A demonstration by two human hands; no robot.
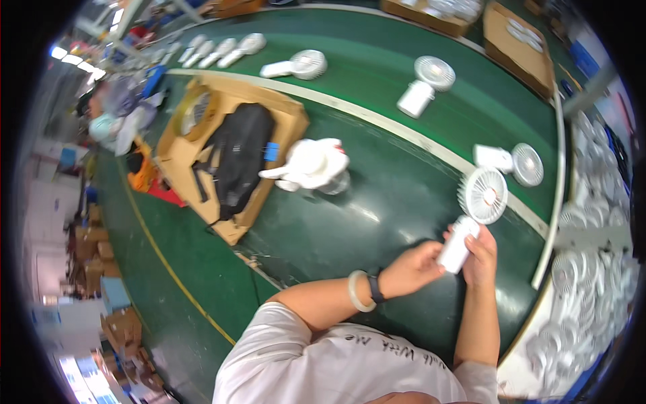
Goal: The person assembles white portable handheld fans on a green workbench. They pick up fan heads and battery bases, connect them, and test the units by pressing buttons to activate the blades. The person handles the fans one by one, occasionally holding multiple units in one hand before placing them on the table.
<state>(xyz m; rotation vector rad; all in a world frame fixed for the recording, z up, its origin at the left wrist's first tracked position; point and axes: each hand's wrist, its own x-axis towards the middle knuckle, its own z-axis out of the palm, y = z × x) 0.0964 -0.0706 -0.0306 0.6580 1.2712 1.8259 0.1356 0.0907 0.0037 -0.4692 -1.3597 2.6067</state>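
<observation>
Both my hands are on a white handheld fan (458, 246), its round grille up and away from me. My right hand (482, 260) wraps round the handle, with the thumb lying on its front. At the lower end of the handle, the fingers of my left hand (416, 266) close on it from the left. Just beyond the held fan, another white fan (527, 164) lies on the green belt. Farther up the belt are a fan with a bent neck (417, 98) and a fan lying flat (307, 65), then several more toward the far left.
A shallow cardboard box (296, 116) at left holds a black bag (243, 151) and a tape roll (195, 114). Beside it sits a white bundle (313, 163) on the green table. Many white fans (572, 289) fill the right side. Another carton (506, 55) stands at the far right.
</observation>
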